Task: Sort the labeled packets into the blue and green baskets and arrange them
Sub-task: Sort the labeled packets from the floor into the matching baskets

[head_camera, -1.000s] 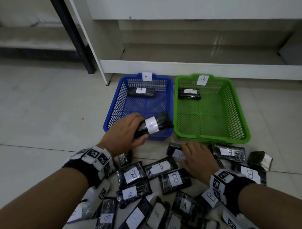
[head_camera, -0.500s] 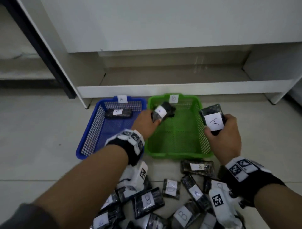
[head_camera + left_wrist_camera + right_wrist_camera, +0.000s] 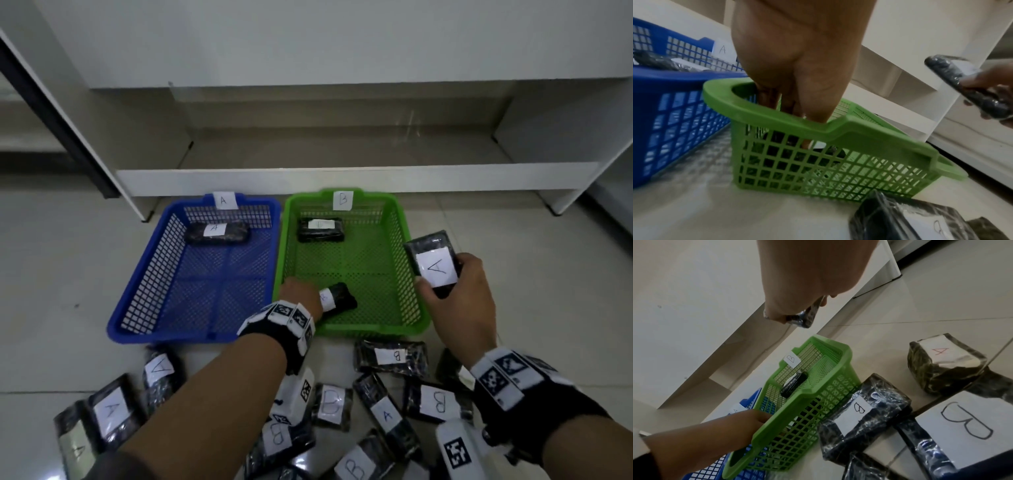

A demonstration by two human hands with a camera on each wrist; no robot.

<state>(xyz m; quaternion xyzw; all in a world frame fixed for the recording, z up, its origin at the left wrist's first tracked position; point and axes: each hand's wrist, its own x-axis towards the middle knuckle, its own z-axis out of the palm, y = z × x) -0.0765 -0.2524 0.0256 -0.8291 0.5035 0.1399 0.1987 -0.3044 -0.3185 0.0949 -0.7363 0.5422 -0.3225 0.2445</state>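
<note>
Head view, lower centre: left hand (image 3: 301,298) grips a dark packet (image 3: 337,296) inside the green basket (image 3: 412,236); at centre right, right hand (image 3: 459,294) holds an A-labelled packet (image 3: 433,260) above that basket's right rim.

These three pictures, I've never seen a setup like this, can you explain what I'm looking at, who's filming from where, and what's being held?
No machine here: a person sorts packets with bare hands, wearing a camera on the head and one on each wrist, on black bands with square markers. The big picture is the head view, looking down at a tiled floor. The other two look along each hand.

On the floor stand a blue basket tagged A and a green basket tagged B, side by side, each with one packet at its far end. Many black packets with paper A or B labels lie loose in front.

The left hand reaches into the green basket, gripping a rolled packet at its near end; its letter is unreadable. The right hand holds up a packet labelled A at the green basket's right wall.
</note>
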